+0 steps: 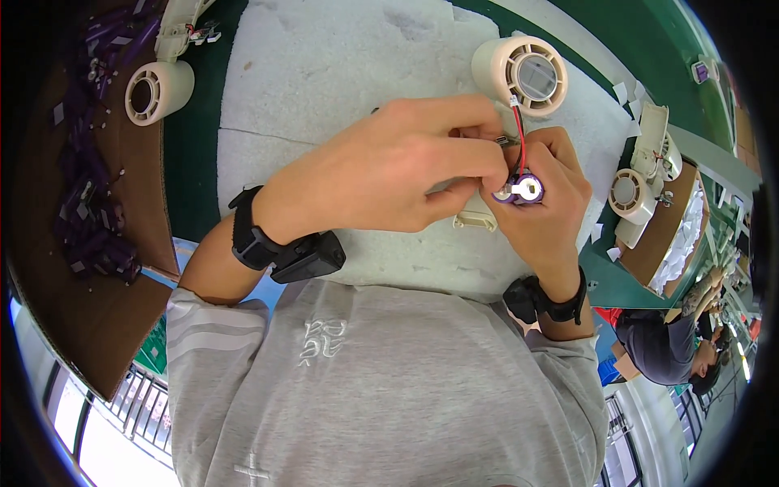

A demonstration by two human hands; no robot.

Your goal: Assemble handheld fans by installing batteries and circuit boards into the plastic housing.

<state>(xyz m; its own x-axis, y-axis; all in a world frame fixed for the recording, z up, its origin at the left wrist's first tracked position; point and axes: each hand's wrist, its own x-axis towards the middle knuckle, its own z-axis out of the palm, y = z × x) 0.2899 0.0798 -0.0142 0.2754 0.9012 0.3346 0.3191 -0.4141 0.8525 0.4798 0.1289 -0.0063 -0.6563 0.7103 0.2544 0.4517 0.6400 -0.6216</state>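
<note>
A purple battery pack [531,189] with pale metal end tabs sits upright in my right hand [554,199], its fingers wrapped round it. Red and black wires [521,138] run from it to a white plug [514,102] at the cream fan head [519,73]. My left hand [406,162] is closed, its fingertips against the left side of the battery pack and near a small circuit board [503,141]. What those fingers pinch is hidden. Under both hands lies a cream handle shell [475,217], mostly covered.
White foam matting [284,89] covers the green worktop. At left stands a cardboard box [150,195] of purple battery packs [85,203], with another fan [160,92] beside it. More fan parts [631,197] and a box of white papers [680,235] lie right. A co-worker [661,341] sits beyond.
</note>
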